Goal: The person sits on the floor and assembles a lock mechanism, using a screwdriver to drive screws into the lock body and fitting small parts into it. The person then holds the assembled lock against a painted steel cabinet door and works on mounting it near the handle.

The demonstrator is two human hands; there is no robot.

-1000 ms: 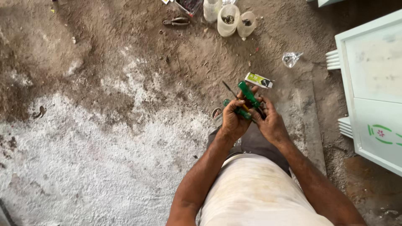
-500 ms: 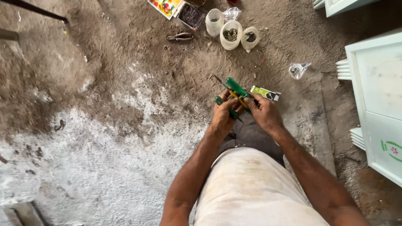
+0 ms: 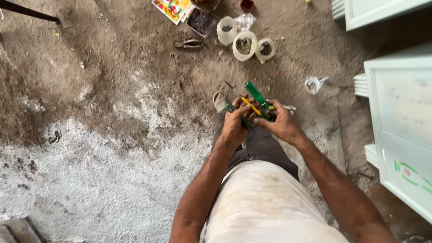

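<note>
Screwdrivers fill both hands, held together over the person's knee above the dirt floor. The left hand is clenched around a bundle of tools: a yellow-handled screwdriver sticks up out of the fist, its thin shaft pointing up and to the left, and a green handle shows at the lower edge of the fingers. The right hand is closed on a green-handled screwdriver, which slants up and to the left, its handle end rising just beside the yellow one. The two hands touch at the fingertips, so the tools cross between them, right in front of the dark trouser leg.

Farther away on the floor, well apart from the hands, stand three white cups with small parts inside, with a pair of pliers to their left and a colourful printed card beyond that. A crumpled clear wrapper lies to the right of the hands, near a white panelled cabinet along the right edge.
</note>
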